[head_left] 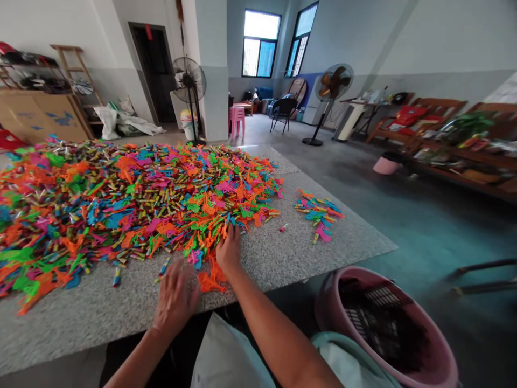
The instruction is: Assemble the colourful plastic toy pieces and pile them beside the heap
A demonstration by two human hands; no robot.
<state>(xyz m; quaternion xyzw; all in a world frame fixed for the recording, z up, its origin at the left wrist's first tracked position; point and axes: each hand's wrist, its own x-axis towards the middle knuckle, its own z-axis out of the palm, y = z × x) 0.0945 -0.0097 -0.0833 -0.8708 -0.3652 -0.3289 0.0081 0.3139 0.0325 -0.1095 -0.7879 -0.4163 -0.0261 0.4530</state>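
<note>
Right hand (229,250) is laid palm down with its fingertips buried in the near rim of the pile of coloured plastic pieces (121,199); whether anything is pinched under them cannot be told. Left hand (174,299) is spread flat and loose on the bare table top. It is blurred, and nothing is seen in it. A small clump of orange pieces (210,281) is found between the two hands, just beside the left fingers and close against the right wrist.

The pile is spread from 9 o'clock to 12 o'clock of the hands. Most of the speckled grey table (283,253) is covered by it, up to the far edge. A strip of bare top is left along the near edge at 7 o'clock, with a stray tube (116,276) lying on it. At 2 o'clock of the right hand a separate small heap (319,213) is noted, well apart from the main pile, with one loose piece (284,228) between them. Open surface is left around that heap out to the right-hand edge and corner.

Past that edge, at 4 o'clock, a pink basket (388,328) is set on the floor. Wide open floor is seen at 1 o'clock, with a standing fan (333,83) further back. A black fan (189,81) is placed at 12 o'clock behind the table's far edge.
</note>
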